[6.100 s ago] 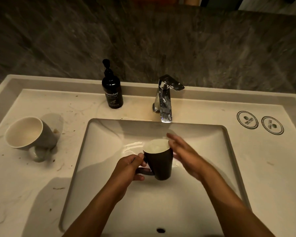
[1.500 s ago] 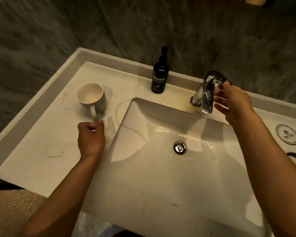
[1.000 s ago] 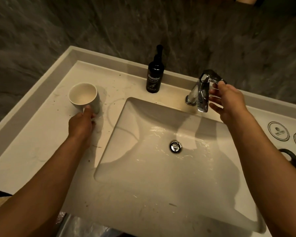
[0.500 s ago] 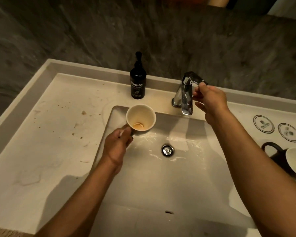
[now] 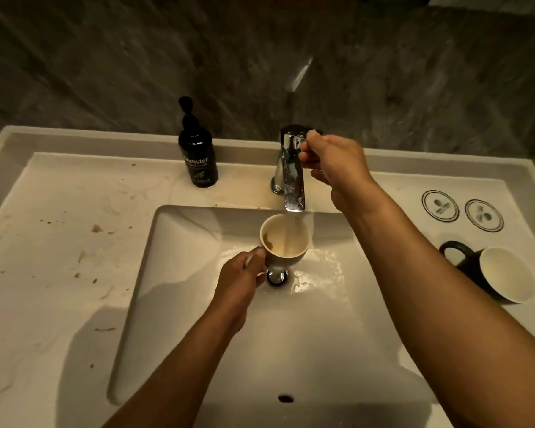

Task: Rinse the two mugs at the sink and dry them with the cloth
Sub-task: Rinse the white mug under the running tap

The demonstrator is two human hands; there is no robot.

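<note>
Left hand (image 5: 240, 274) gripping the handle of a pale mug (image 5: 284, 240), held upright over the basin (image 5: 179, 273) directly beneath the tap spout (image 5: 292, 180). Thin stream of water falling into the mug; brownish liquid inside. Right hand (image 5: 332, 163) up at the tap lever, fingers curled round it. Drain (image 5: 277, 277) just below the mug, wet sheen beside it. Dark soap bottle (image 5: 196, 152) upright on the worktop (image 5: 59, 257) left of the tap. Black mug (image 5: 496, 271) lying on its side at the right, pale inside facing the camera, near two round coasters (image 5: 462, 210). Brown specks across the left worktop.
</note>
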